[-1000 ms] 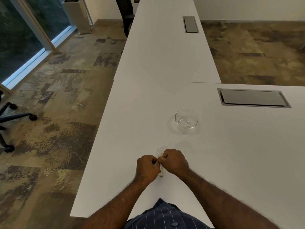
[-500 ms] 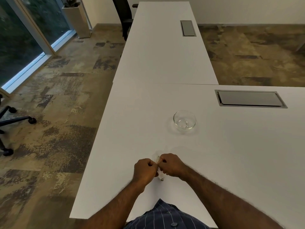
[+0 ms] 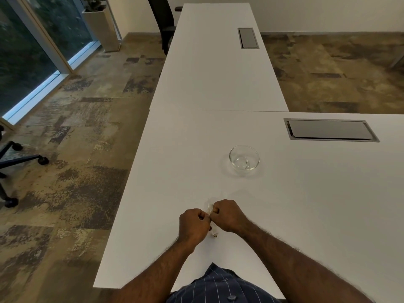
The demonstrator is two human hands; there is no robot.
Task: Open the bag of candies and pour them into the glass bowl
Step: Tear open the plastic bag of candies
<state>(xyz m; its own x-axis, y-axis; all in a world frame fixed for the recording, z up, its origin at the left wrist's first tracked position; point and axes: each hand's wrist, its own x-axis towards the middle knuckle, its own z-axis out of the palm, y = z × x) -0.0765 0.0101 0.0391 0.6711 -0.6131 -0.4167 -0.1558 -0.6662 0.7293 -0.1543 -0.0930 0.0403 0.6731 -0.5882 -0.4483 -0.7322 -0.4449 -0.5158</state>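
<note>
The bag (image 3: 210, 212), small and clear, is pinched between the two hands over the near part of the table (image 3: 306, 204), just in front of the body. The left hand (image 3: 193, 224) is curled into a fist with its fingers closed on one side of the bag's top, and the right hand (image 3: 228, 215) is closed in the same way on the other side, the knuckles of the two almost touching. Only a thin strip of the bag is seen above the fists and a short end below them, where something small and dark, perhaps a candy, is glimpsed; the rest is hidden by the fingers. Whether the seal has been parted cannot be told, since the mouth is covered. The bowl (image 3: 244, 158) is set farther out on the table, well apart from the hands and slightly to the right, and nothing is seen in it; it is upright and untouched. From this it is judged that the task is at its first step: the bag is gripped for tearing or pulling open, and no candy has been poured. What is left, it would seem, is for the opening to be finished, the bag to be carried over the bowl, and its contents to be tipped in.
</note>
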